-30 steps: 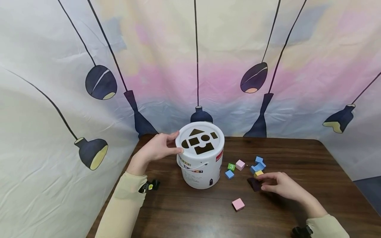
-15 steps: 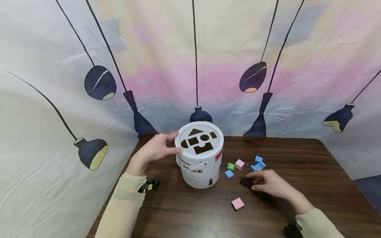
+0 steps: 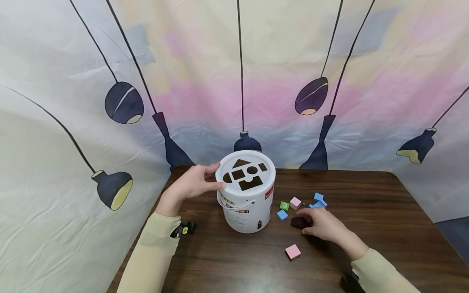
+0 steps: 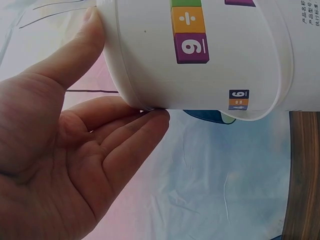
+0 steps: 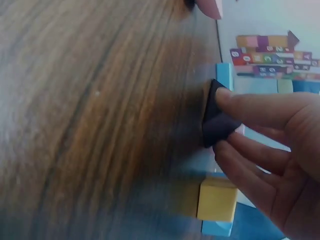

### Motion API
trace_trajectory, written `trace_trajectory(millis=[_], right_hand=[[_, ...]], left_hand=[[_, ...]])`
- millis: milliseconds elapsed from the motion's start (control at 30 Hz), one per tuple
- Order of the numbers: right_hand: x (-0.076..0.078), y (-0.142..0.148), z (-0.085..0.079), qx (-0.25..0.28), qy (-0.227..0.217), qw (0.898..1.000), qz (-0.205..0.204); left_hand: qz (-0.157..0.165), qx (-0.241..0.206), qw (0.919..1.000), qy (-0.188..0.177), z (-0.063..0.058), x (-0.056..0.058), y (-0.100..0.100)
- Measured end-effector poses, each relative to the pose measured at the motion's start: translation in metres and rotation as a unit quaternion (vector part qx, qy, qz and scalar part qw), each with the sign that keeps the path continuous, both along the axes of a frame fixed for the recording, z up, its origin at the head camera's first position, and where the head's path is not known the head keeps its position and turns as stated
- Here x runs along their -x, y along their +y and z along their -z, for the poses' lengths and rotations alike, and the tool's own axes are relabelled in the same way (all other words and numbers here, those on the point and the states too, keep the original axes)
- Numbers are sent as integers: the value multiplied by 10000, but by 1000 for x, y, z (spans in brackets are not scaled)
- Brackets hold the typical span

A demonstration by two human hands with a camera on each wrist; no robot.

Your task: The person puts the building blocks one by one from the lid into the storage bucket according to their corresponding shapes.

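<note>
White bucket (image 3: pixel 239 221) is plastered in multicoloured print (image 4: pixel 191 48), brown worktop (image 3: pixel 227 264) is streaked darker, pastel backdrop (image 3: pixel 205 61) is dotted with navy lamps (image 3: pixel 133 102).

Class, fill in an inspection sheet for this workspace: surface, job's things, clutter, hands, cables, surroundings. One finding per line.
Surface: dark wood-grain table.
Job's things: white bucket under a lid with shaped holes; dark block; also two pink blocks, a green block marked 3, blue blocks and, in the right wrist view, a yellow block.
Clutter: one speck near the farther pink block, too small to identify.
Hands: left hand rests against the bucket's top; right hand pinches the dark block.
Cables: nothing seen; the cords are drawn on the backdrop.
Surroundings: that cloth backdrop, printed with hanging lamps.
</note>
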State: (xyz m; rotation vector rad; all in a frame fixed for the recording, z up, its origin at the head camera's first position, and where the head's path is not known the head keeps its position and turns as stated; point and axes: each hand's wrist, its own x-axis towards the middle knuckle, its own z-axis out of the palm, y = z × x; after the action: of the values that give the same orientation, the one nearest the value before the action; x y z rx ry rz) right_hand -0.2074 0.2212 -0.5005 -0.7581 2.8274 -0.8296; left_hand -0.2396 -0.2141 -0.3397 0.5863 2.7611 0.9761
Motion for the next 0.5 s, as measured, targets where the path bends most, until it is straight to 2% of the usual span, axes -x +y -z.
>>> trace_trajectory(millis=[167, 500], right_hand=[[-2, -10, 2, -392, -25, 9985, 372], [-1, -10, 2, -359, 65, 9983, 461]], left_hand=[[-19, -36, 10000, -57, 1, 0, 0], [-20, -53, 10000, -22, 2, 0, -1]])
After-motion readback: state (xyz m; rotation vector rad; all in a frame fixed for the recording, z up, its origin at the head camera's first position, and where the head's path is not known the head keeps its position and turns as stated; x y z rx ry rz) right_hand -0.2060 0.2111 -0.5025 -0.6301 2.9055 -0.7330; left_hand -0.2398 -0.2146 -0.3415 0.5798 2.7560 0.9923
